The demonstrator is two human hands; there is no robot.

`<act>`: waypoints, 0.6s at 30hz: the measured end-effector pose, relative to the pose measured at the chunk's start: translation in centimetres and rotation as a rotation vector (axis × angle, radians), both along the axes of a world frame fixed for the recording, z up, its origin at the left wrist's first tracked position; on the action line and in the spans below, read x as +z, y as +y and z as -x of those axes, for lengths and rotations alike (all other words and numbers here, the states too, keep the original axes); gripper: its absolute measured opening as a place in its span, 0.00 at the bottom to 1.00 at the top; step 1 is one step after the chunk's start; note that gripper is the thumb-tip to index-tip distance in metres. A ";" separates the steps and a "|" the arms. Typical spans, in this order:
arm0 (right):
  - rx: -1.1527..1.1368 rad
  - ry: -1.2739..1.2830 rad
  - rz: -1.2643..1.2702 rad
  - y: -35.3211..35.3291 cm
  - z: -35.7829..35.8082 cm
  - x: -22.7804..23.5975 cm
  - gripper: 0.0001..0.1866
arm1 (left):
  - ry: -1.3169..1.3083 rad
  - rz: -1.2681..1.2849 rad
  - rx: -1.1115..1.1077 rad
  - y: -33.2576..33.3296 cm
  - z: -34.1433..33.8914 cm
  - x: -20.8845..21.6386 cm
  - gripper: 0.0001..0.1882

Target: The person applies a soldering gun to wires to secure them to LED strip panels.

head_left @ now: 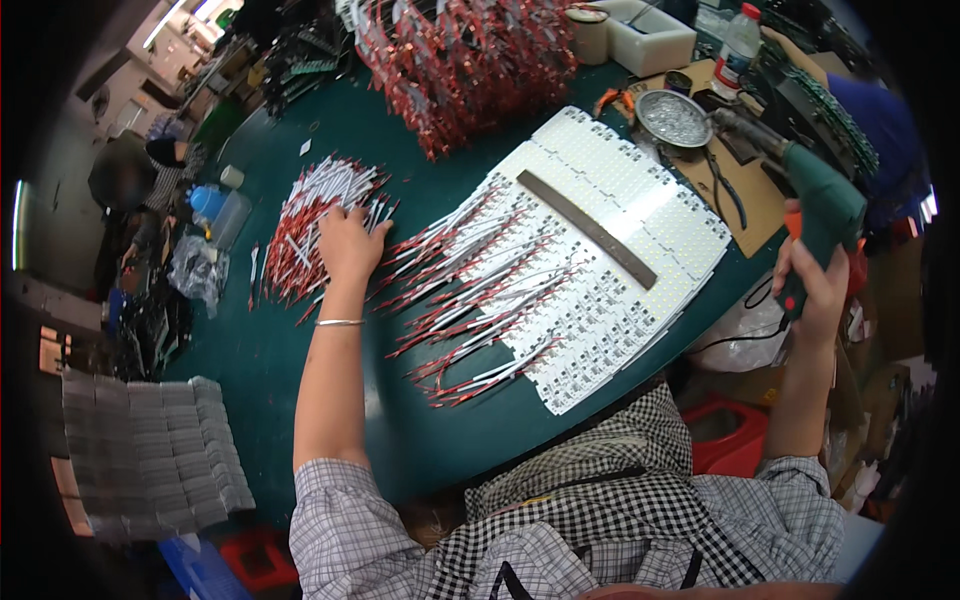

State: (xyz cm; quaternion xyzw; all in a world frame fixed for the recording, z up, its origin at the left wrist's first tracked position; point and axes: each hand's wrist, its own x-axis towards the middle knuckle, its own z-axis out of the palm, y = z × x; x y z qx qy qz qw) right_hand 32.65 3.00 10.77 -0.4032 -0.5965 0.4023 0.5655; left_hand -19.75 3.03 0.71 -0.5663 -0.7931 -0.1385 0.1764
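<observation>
My left hand (350,245) reaches into a loose pile of short red and white wires (315,215), its thumb apart from the fingers. The fingertips touch the wires, and I see none gripped. In my right hand (818,290), raised at the right, is a green soldering gun (825,190) with an orange trigger, its metal nozzle pointing up and left. Between my hands lies a panel of white LED circuit boards (640,180), with a flat brown bar (590,230) across it. Several rows of red and white wires (470,290) stick out from the panel's left side.
A big red and white wire bundle (465,70) stands at the back. Nearby are a metal dish (674,118), pliers (727,190), a bottle (738,50) and a white box (650,38). Stacked grey-white strips (155,455) sit at lower left. Another person's blue sleeve (875,125) shows at right.
</observation>
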 end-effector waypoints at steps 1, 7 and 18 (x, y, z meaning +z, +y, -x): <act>-0.015 -0.002 0.030 -1.0 0.1 -0.2 0.22 | 0.020 0.012 0.034 0.8 0.1 -0.6 0.22; -0.030 0.125 0.145 -3.4 0.2 -1.8 0.24 | -0.100 0.041 0.059 3.0 1.0 -2.9 0.12; 0.059 0.213 0.122 -4.0 -1.0 -2.9 0.20 | -0.043 0.043 -0.022 2.2 -0.8 -0.4 0.10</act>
